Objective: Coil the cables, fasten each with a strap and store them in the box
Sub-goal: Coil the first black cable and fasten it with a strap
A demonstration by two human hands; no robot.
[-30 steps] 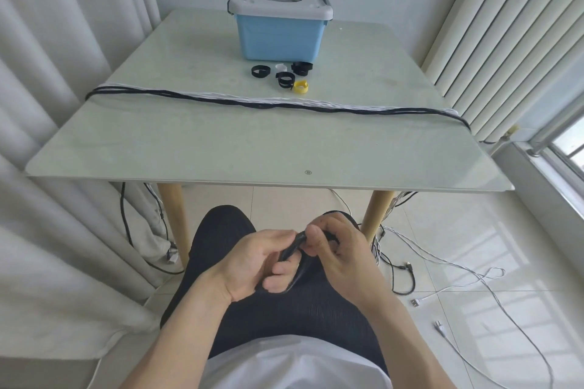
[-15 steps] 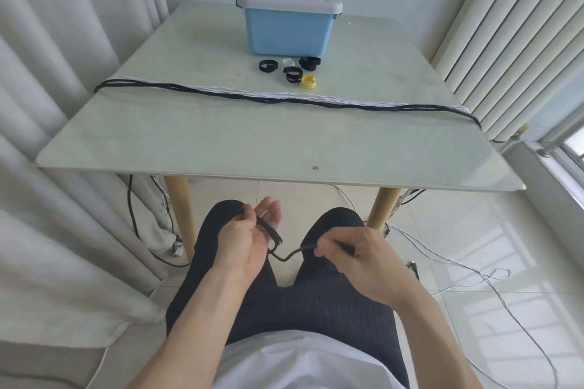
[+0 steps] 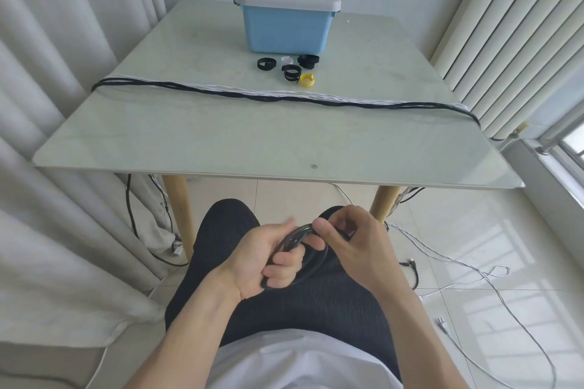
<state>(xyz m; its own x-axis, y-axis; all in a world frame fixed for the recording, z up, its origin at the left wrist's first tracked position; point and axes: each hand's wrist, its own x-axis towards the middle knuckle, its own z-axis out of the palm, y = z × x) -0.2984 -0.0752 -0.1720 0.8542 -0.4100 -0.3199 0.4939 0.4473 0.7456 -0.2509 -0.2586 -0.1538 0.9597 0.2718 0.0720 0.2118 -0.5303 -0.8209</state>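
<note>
Over my lap, my left hand (image 3: pixel 268 257) grips a small coil of black cable (image 3: pixel 311 265), its fingers curled through the loops. My right hand (image 3: pixel 350 238) pinches the same cable at the top of the coil. On the table, a bundle of black and white cables (image 3: pixel 278 97) stretches from edge to edge. Behind it lie several straps: black ones (image 3: pixel 266 63), a white one (image 3: pixel 286 59) and a yellow one (image 3: pixel 307 79). The blue box (image 3: pixel 286 28) with a closed white lid stands at the back.
The pale table (image 3: pixel 221 136) has wooden legs (image 3: pixel 180 215). Cable ends hang off both sides; white cables (image 3: pixel 458 265) and a black one (image 3: pixel 414 268) trail over the tiled floor on the right. Curtains hang at left, a radiator at right.
Half a second ago my hands were apart with a stretch of cable between them. They have come together again, and another loop lies on the coil in my left hand.
</note>
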